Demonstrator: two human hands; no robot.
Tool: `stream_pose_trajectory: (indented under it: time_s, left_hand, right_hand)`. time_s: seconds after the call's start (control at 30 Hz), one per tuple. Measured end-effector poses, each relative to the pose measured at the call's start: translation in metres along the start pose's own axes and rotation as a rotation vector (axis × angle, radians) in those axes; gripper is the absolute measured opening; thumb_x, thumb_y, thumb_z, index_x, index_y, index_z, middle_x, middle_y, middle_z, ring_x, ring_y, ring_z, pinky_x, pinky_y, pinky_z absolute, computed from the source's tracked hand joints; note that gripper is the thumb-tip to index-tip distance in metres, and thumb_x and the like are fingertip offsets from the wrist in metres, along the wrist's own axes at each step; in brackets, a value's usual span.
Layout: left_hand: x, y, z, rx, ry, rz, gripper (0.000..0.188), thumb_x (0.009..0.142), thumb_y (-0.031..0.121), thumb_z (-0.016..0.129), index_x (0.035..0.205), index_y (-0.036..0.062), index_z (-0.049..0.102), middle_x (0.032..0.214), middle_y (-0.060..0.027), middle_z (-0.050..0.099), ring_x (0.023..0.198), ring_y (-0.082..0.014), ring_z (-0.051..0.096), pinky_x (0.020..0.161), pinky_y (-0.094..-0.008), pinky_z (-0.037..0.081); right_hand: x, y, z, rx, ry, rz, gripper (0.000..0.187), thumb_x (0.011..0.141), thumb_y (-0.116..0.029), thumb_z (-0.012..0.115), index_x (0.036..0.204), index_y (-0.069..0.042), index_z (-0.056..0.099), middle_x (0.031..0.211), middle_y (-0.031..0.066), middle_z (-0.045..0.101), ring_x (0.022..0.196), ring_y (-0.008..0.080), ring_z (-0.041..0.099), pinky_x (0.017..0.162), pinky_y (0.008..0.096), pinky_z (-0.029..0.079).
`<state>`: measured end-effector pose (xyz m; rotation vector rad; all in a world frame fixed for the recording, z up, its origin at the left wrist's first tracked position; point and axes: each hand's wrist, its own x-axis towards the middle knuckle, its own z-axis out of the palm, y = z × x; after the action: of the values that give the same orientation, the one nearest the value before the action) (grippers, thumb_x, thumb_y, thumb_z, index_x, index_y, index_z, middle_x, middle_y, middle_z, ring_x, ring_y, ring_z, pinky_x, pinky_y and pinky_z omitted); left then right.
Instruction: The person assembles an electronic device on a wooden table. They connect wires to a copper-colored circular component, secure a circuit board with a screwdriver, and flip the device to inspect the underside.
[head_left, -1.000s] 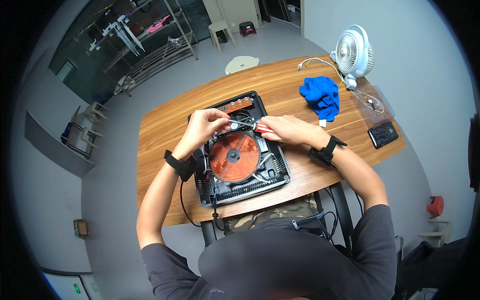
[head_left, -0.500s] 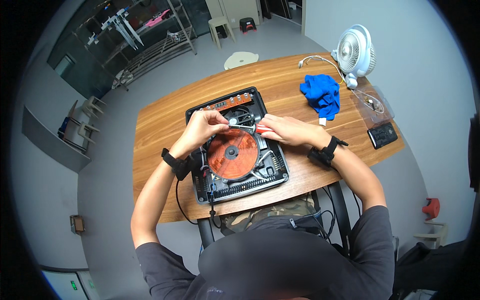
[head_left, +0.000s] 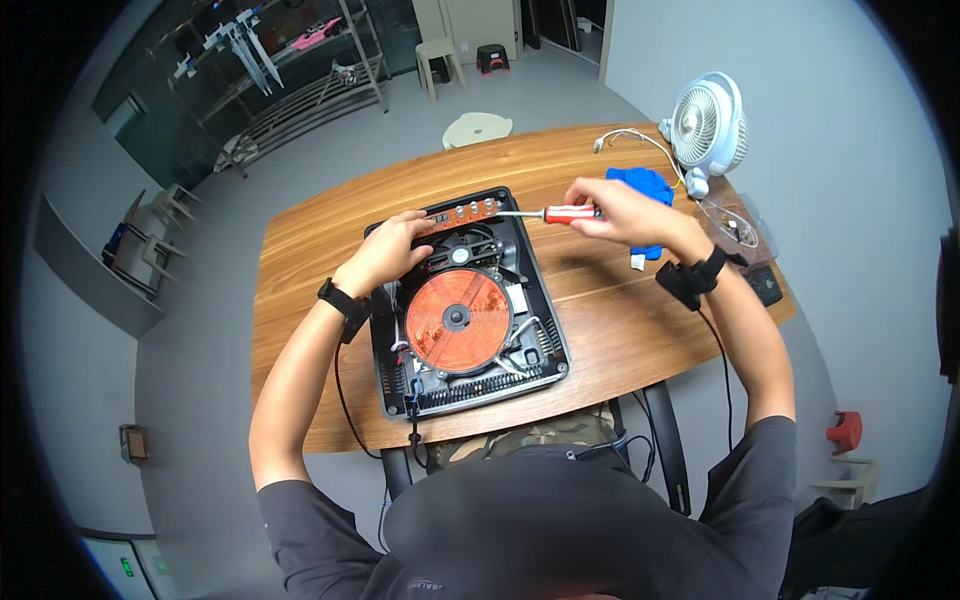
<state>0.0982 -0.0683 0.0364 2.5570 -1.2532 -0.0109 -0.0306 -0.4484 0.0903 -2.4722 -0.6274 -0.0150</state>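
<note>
My right hand (head_left: 622,212) grips one red-and-white screwdriver (head_left: 572,214), its tip at the right end of one orange board (head_left: 465,213). My left hand (head_left: 385,250), thumb spread from fingers, meets its left end; one coil (head_left: 458,322) sits in one black housing (head_left: 528,275).

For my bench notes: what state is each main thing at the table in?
Red-and-white-handled metal screwdriver, gripped in the right hand
Left hand, open, fingers at the long orange circuit strip
Black rectangular appliance housing, open
Round orange coil, uncovered
Blue fabric cloth, crumpled, partly hidden
White round-headed fan, upright; whether running, unclear
</note>
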Motion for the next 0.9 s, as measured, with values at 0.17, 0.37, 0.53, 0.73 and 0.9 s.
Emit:
stream_pose_trajectory:
  time_s: [0.17, 0.37, 0.53, 0.73, 0.9]
  left_hand:
    - [0.008, -0.001, 0.016, 0.118, -0.053, -0.012, 0.058, 0.09, 0.023, 0.074, 0.145, 0.0127, 0.058, 0.156, -0.0196, 0.046, 0.139, -0.0382, 0.05, 0.112, -0.049, 0.046]
    - [0.018, 0.005, 0.02, 0.094, -0.081, -0.047, 0.055, 0.09, 0.022, 0.073, 0.143, 0.0138, 0.06, 0.154, -0.0188, 0.05, 0.14, -0.0387, 0.049, 0.115, -0.0492, 0.043]
    - [0.012, 0.002, 0.024, 0.107, -0.045, -0.033, 0.051, 0.09, 0.02, 0.072, 0.14, 0.0134, 0.064, 0.151, -0.0191, 0.052, 0.136, -0.0389, 0.053, 0.113, -0.0514, 0.044]
    - [0.014, 0.003, 0.024, 0.1, -0.082, -0.065, 0.056, 0.088, 0.016, 0.07, 0.143, 0.0131, 0.06, 0.154, -0.0194, 0.049, 0.138, -0.0392, 0.051, 0.113, -0.05, 0.043]
    - [0.011, 0.005, 0.027, 0.153, -0.055, -0.065, 0.056, 0.089, 0.017, 0.069, 0.144, 0.0138, 0.059, 0.155, -0.0183, 0.048, 0.138, -0.0381, 0.051, 0.112, -0.0513, 0.044]
  right_hand:
    - [0.021, 0.004, -0.058, -0.152, -0.008, 0.025, 0.032, 0.087, -0.019, 0.072, 0.11, 0.002, 0.067, 0.096, 0.0188, 0.073, 0.089, 0.0309, 0.07, 0.083, 0.039, 0.055]
    - [0.068, 0.002, -0.065, -0.255, 0.033, -0.157, 0.03, 0.085, -0.018, 0.078, 0.105, 0.004, 0.069, 0.091, 0.0187, 0.073, 0.088, 0.0336, 0.071, 0.078, 0.0379, 0.057]
    - [0.099, -0.014, -0.054, -0.239, -0.03, -0.153, 0.029, 0.085, -0.017, 0.077, 0.104, 0.004, 0.069, 0.093, 0.021, 0.072, 0.088, 0.0347, 0.072, 0.079, 0.0389, 0.057]
    - [0.123, -0.028, -0.051, -0.335, -0.175, -0.142, 0.033, 0.086, -0.023, 0.08, 0.104, 0.003, 0.07, 0.092, 0.0192, 0.073, 0.085, 0.0334, 0.072, 0.077, 0.0383, 0.058]
    - [0.136, -0.037, -0.049, -0.404, -0.206, -0.132, 0.033, 0.086, -0.024, 0.081, 0.102, 0.003, 0.071, 0.091, 0.0178, 0.073, 0.085, 0.0324, 0.072, 0.077, 0.0369, 0.058]
